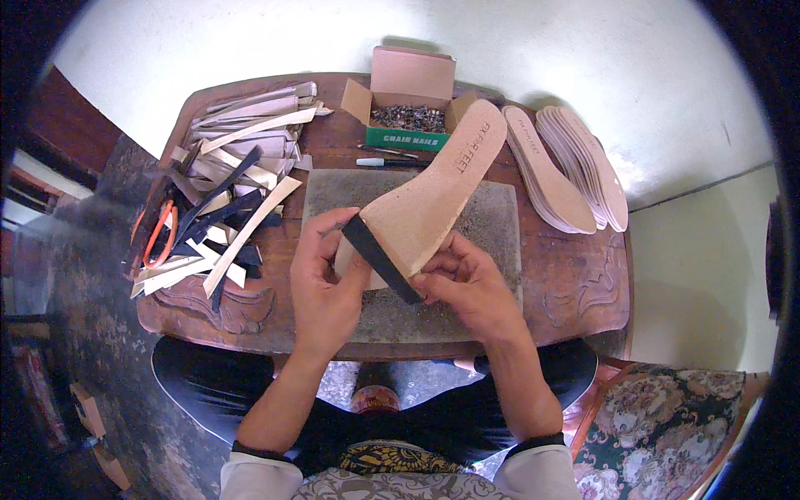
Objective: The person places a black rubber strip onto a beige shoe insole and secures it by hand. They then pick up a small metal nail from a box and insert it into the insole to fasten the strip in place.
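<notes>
In the head view, here was the tan insole (pixel 433 200), held aloft over the dark grey slab (pixel 504 250), narrow heel pointing up and away to the right, a black strip (pixel 383 260) running along its wide end. And both hands were on it! The left hand (pixel 329 267) clamped the upper-left corner where strip met insole; the right hand (pixel 462 283) pinched the near edge by the strip's lower end. Was the strip fastened? Couldn't tell. If it was loose, an uneven pull between those two pinches could have skewed it or peeled one end away. The long heel, unsupported, looked the likely lever: a knock there could have twisted the whole piece.

And beyond it, trouble in waiting: the open box (pixel 404 139) of tacks (pixel 408 118) sat close to that heel on the wooden surface (pixel 575 258). One wide swing might have clipped it and scattered them.
</notes>
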### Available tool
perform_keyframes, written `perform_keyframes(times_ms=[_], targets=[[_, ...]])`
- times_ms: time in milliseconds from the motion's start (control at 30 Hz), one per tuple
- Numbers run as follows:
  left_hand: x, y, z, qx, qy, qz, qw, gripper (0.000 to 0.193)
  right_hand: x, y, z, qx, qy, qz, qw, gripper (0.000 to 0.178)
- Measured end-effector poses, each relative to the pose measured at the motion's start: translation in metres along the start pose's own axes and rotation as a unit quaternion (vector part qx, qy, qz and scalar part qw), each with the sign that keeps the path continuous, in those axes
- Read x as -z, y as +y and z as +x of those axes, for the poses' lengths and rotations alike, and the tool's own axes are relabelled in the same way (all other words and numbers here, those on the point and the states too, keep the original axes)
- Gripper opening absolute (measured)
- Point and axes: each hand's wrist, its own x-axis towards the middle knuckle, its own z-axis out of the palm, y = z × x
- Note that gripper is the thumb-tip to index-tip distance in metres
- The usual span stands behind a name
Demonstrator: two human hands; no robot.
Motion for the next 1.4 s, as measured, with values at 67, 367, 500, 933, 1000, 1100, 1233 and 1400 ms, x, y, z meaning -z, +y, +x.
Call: perform_keyframes(times_ms=[67, 367, 500, 933, 1000, 1100, 1233, 1400], targets=[[0.0, 0.003, -0.001, 0.025, -0.002, 0.039, 0.999, 0.036, 0.003, -0.001, -0.001, -0.005, -0.006, -0.007, 1.0, 0.044], [-0.001, 0.002, -0.003, 0.001, -0.001, 0.11, 0.994, 0.036, 0.007, 0.006, 0.0, 0.011, -0.037, 0.005, 0.999, 0.037], [0.001, -0.013, 0.001, -0.08, 0.001, 0.145, 0.986, 0.038, 0.004, 0.005, -0.001, -0.029, -0.018, 0.016, 0.999, 0.034], [0.001, 0.011, -0.013, 0.256, -0.074, -0.009, 0.964, 0.023, -0.003, 0.012, 0.002, 0.007, 0.019, 0.077, 0.997, 0.038], [0.0, 0.009, -0.012, 0.244, -0.065, -0.006, 0.968, 0.022, -0.001, 0.013, 0.002, -0.01, 0.011, 0.059, 0.998, 0.036], [0.002, 0.008, -0.009, 0.231, -0.08, 0.005, 0.97, 0.022, -0.001, 0.006, -0.003, -0.02, 0.049, -0.021, 0.998, 0.036], [0.008, 0.008, -0.008, 0.234, -0.055, 0.008, 0.971, 0.021, -0.002, -0.005, -0.017, 0.048, 0.125, -0.214, 0.968, 0.033], [0.007, 0.011, -0.007, 0.234, -0.048, -0.018, 0.971, 0.021, -0.001, -0.006, -0.019, 0.21, 0.006, -0.356, 0.911, 0.032]])
